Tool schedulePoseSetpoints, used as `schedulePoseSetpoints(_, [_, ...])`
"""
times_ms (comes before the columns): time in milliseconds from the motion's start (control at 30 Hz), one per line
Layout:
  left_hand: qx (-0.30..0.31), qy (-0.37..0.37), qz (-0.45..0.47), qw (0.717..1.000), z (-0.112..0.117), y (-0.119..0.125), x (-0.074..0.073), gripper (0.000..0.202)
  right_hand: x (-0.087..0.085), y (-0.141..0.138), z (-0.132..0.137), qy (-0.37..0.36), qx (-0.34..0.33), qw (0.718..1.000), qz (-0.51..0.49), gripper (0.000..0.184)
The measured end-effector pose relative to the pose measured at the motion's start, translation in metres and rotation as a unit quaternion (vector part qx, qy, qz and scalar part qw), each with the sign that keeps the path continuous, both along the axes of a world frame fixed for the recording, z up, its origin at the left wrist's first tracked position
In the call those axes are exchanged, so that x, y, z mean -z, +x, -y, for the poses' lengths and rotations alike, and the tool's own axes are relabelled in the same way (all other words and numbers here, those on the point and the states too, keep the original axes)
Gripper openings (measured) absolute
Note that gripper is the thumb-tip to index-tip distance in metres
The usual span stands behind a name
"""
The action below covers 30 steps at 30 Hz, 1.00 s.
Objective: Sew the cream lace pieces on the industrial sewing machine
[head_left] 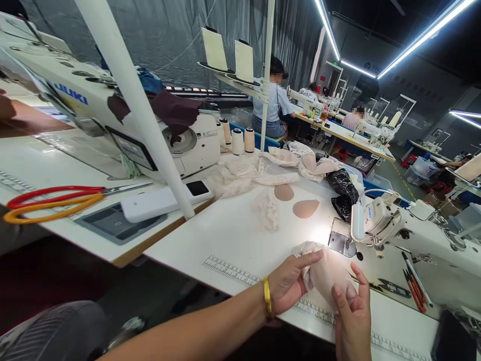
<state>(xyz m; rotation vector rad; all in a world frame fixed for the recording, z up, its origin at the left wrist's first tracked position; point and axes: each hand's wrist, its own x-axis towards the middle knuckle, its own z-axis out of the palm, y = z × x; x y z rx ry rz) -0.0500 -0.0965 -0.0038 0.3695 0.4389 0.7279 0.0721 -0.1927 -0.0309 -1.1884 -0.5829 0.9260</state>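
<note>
My left hand (pixel 291 283), below a gold bracelet, pinches the left edge of a pale pink, sheer lace-edged fabric piece (pixel 325 276) between thumb and fingers. On the other side, my right hand (pixel 353 306) grips the lower right of the same fabric, its thumb on top and index finger raised. The fabric hangs just in front of the lit needle plate (pixel 341 244) of a white sewing machine (pixel 379 215). Two tan teardrop-shaped pieces (pixel 306 208) lie flat behind it. Left of these rests a small sheer lace piece (pixel 268 213).
Black thread snips (pixel 394 288) and several pens (pixel 417 288) lie right of my hands. A heap of lace fabric (pixel 259 170) and a black plastic bag (pixel 341 193) sit at the back. Leftward are a thread stand pole (pixel 139 115) and large scissors (pixel 56 200). People sew beyond.
</note>
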Motion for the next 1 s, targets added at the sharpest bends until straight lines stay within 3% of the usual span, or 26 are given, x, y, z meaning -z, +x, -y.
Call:
schedulePoseSetpoints(100, [0.010, 0.015, -0.011, 1.000, -0.002, 0.006, -0.001, 0.028, 0.003, 0.000, 0.002, 0.005, 0.000, 1.000, 0.001, 0.091])
schedulePoseSetpoints(200, [0.025, 0.052, -0.020, 0.998, -0.008, 0.004, -0.012, 0.030, 0.007, 0.012, 0.008, 0.008, -0.043, 0.998, 0.038, 0.096])
schedulePoseSetpoints(300, [0.124, 0.207, -0.032, 0.970, -0.022, -0.007, -0.033, 0.034, 0.007, 0.043, 0.012, 0.019, -0.089, 0.984, 0.153, 0.088])
schedulePoseSetpoints(333, [0.184, 0.298, -0.039, 0.936, -0.028, -0.010, -0.040, 0.031, 0.005, 0.056, 0.010, 0.034, -0.105, 0.969, 0.223, 0.075])
schedulePoseSetpoints(367, [0.243, 0.406, -0.046, 0.880, -0.035, -0.011, -0.046, 0.023, 0.001, 0.070, 0.005, 0.061, -0.117, 0.941, 0.312, 0.056])
schedulePoseSetpoints(400, [0.282, 0.519, -0.053, 0.805, -0.042, -0.010, -0.049, 0.014, -0.003, 0.083, -0.003, 0.093, -0.145, 0.892, 0.418, 0.035])
schedulePoseSetpoints(433, [0.294, 0.625, -0.063, 0.721, -0.049, -0.007, -0.050, 0.013, -0.006, 0.096, -0.012, 0.131, -0.167, 0.825, 0.524, 0.020])
schedulePoseSetpoints(500, [0.267, 0.773, -0.090, 0.569, -0.064, 0.006, -0.045, 0.022, -0.011, 0.115, -0.036, 0.175, -0.172, 0.685, 0.685, 0.023])
schedulePoseSetpoints(533, [0.252, 0.810, -0.109, 0.518, -0.070, 0.014, -0.039, 0.023, -0.012, 0.122, -0.048, 0.186, -0.171, 0.632, 0.733, 0.025])
schedulePoseSetpoints(600, [0.245, 0.840, -0.147, 0.462, -0.083, 0.029, -0.025, 0.022, -0.009, 0.131, -0.066, 0.185, -0.160, 0.578, 0.779, 0.026])
schedulePoseSetpoints(667, [0.251, 0.851, -0.167, 0.430, -0.092, 0.038, -0.013, 0.019, -0.004, 0.135, -0.073, 0.174, -0.147, 0.578, 0.784, 0.029])
schedulePoseSetpoints(767, [0.229, 0.867, -0.182, 0.404, -0.099, 0.041, -0.006, 0.015, 0.001, 0.139, -0.066, 0.158, -0.157, 0.607, 0.763, 0.037])
schedulePoseSetpoints(833, [0.212, 0.870, -0.185, 0.404, -0.099, 0.038, -0.006, 0.015, 0.001, 0.140, -0.059, 0.146, -0.174, 0.618, 0.753, 0.039])
schedulePoseSetpoints(1000, [0.202, 0.869, -0.191, 0.409, -0.097, 0.036, -0.010, 0.009, -0.004, 0.138, -0.056, 0.107, -0.166, 0.613, 0.765, 0.034])
